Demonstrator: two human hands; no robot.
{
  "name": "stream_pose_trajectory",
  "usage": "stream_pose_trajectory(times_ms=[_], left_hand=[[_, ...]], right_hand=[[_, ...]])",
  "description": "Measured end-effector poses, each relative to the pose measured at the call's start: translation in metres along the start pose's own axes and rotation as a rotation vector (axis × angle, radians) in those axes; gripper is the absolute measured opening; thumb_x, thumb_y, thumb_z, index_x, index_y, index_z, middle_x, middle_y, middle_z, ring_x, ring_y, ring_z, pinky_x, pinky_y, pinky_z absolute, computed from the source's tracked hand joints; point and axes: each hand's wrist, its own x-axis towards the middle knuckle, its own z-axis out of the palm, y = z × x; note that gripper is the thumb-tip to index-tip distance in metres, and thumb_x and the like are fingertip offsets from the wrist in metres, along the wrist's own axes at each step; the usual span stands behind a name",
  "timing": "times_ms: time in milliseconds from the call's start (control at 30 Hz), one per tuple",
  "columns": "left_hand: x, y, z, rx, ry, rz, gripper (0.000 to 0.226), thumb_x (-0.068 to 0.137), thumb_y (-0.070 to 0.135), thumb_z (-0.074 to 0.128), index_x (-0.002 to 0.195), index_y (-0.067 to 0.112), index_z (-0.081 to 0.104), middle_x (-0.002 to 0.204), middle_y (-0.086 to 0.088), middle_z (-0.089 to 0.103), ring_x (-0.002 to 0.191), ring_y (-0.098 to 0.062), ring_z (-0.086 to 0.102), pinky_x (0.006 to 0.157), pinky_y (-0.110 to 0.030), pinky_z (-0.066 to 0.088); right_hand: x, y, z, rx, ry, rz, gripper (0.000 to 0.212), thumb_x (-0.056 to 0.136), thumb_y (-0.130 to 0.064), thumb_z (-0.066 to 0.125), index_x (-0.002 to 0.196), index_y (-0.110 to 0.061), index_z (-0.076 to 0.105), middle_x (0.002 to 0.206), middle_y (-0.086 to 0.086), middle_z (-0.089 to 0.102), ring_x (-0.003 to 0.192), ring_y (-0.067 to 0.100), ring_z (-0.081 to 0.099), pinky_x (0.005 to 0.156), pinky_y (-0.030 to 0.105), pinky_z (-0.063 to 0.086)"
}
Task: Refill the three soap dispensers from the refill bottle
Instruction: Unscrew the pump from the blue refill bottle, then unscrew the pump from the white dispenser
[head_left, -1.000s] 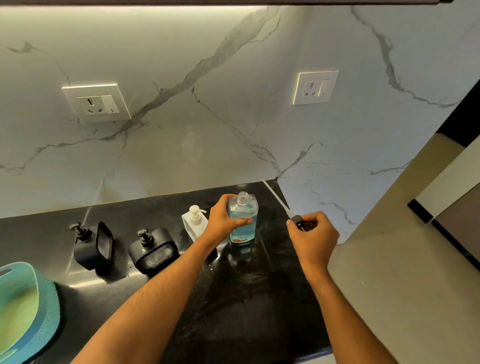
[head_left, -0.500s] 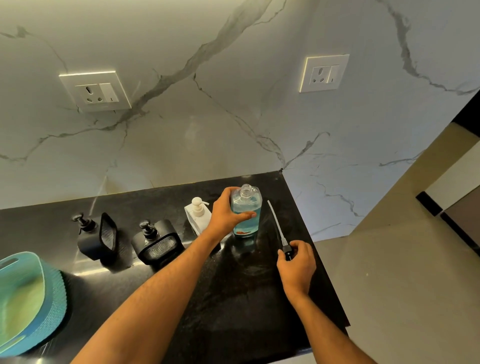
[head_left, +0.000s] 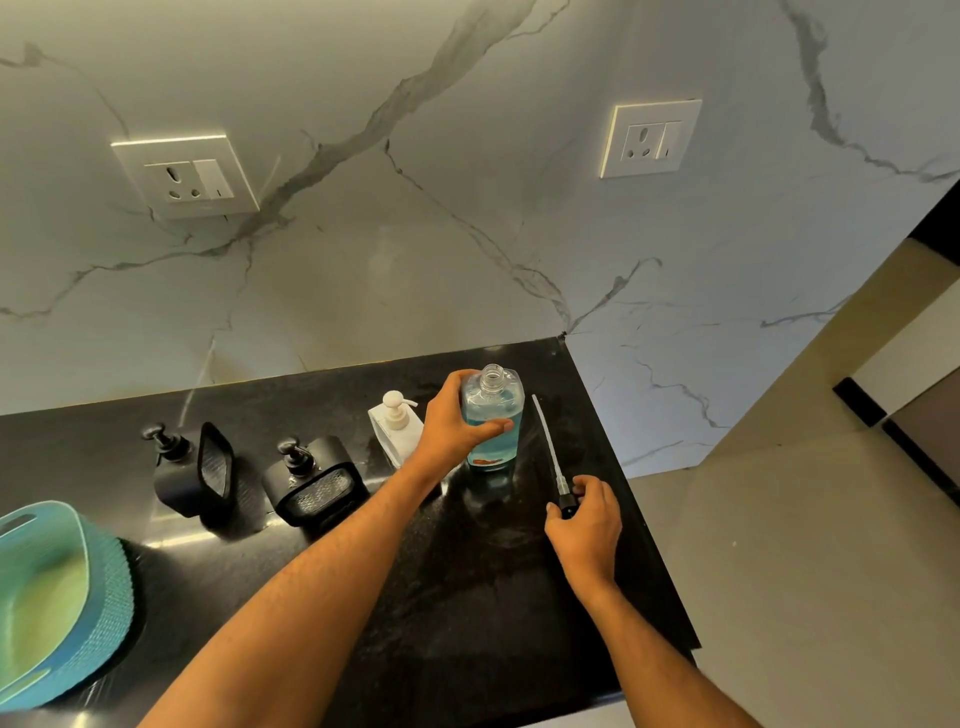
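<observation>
Head view, all places given rel. to the refill bottle (head_left: 491, 421). Bottle stands upright near the back right corner of the black counter (head_left: 467, 571), cap off, neck open, blue liquid approx halfway up. Left hand (head_left: 453, 423) wraps it from its left side, thumb across the front, fingers behind. Right of the bottle, w/ a gap, lies the pump w/ dip tube (head_left: 549, 451), thin tube pointing toward the wall, black head at the near end. Right hand (head_left: 584, 519) pinches that head, fingers curled on it. Just left of the bottle, partly behind the left hand: white dispenser (head_left: 395, 428). Further left: black dispenser w/ sponge tray (head_left: 311, 480), then another black dispenser (head_left: 189, 470). Far left at the frame edge: teal basket (head_left: 111, 587). On the marble wall above: two sockets, one up-left (head_left: 187, 176), one up-right (head_left: 652, 137).
</observation>
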Motion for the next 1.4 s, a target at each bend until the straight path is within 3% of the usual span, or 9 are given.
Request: stream_pose_trajectory(times_ms=[700, 800, 1000, 1100, 1233, 1400], left_hand=[[-0.005, 0.000, -0.005, 0.073, 0.018, 0.010, 0.084, 0.073, 0.027, 0.092, 0.141, 0.025, 0.042, 0.138, 0.006, 0.056, 0.127, -0.011, 0.055, 0.107, -0.036, 0.052], [-0.009, 0.001, -0.006, 0.089, 0.048, 0.019, 0.091, 0.071, 0.030, 0.093, 0.145, 0.022, 0.040, 0.143, 0.004, 0.053, 0.130, -0.011, 0.052, 0.108, -0.029, 0.048], [-0.025, 0.007, -0.010, 0.090, 0.097, 0.051, 0.095, 0.071, 0.030, 0.094, 0.147, 0.018, 0.038, 0.143, 0.005, 0.051, 0.129, -0.007, 0.049, 0.096, -0.004, 0.040], [-0.040, 0.008, -0.012, 0.079, 0.118, 0.076, 0.095, 0.072, 0.030, 0.093, 0.148, 0.017, 0.038, 0.142, 0.009, 0.050, 0.128, -0.003, 0.047, 0.093, 0.004, 0.035], [-0.063, 0.007, -0.020, 0.071, 0.150, 0.114, 0.093, 0.071, 0.034, 0.093, 0.147, 0.022, 0.041, 0.144, 0.011, 0.050, 0.133, -0.002, 0.045, 0.108, -0.010, 0.034], [-0.091, 0.000, -0.043, 0.082, 0.254, 0.143, 0.085, 0.073, 0.041, 0.089, 0.143, 0.024, 0.046, 0.141, 0.013, 0.053, 0.134, -0.002, 0.048, 0.113, -0.016, 0.035]], right_hand=[[0.000, -0.004, -0.001, -0.074, 0.001, -0.003, 0.049, 0.077, -0.018, 0.086, 0.119, -0.012, 0.061, 0.108, -0.005, 0.056, 0.106, 0.015, 0.055, 0.088, 0.027, 0.050], [0.000, -0.006, -0.003, -0.125, 0.026, -0.012, 0.054, 0.076, -0.022, 0.087, 0.122, -0.010, 0.062, 0.113, 0.002, 0.061, 0.109, 0.017, 0.054, 0.087, 0.025, 0.045], [0.002, -0.021, -0.012, -0.160, 0.137, -0.079, 0.062, 0.074, -0.029, 0.087, 0.127, -0.010, 0.060, 0.118, 0.004, 0.063, 0.112, 0.020, 0.053, 0.091, 0.039, 0.055], [-0.003, -0.038, -0.015, -0.107, 0.169, -0.150, 0.062, 0.075, -0.028, 0.087, 0.128, -0.012, 0.060, 0.119, 0.002, 0.062, 0.114, 0.019, 0.053, 0.091, 0.038, 0.054], [-0.017, -0.065, -0.012, -0.027, 0.164, -0.260, 0.061, 0.074, -0.026, 0.087, 0.128, -0.013, 0.060, 0.118, -0.002, 0.061, 0.112, 0.014, 0.053, 0.090, 0.025, 0.047], [-0.038, -0.090, 0.007, 0.064, 0.078, -0.362, 0.061, 0.076, -0.025, 0.086, 0.129, -0.016, 0.058, 0.120, -0.004, 0.059, 0.115, 0.010, 0.054, 0.094, 0.026, 0.052]])
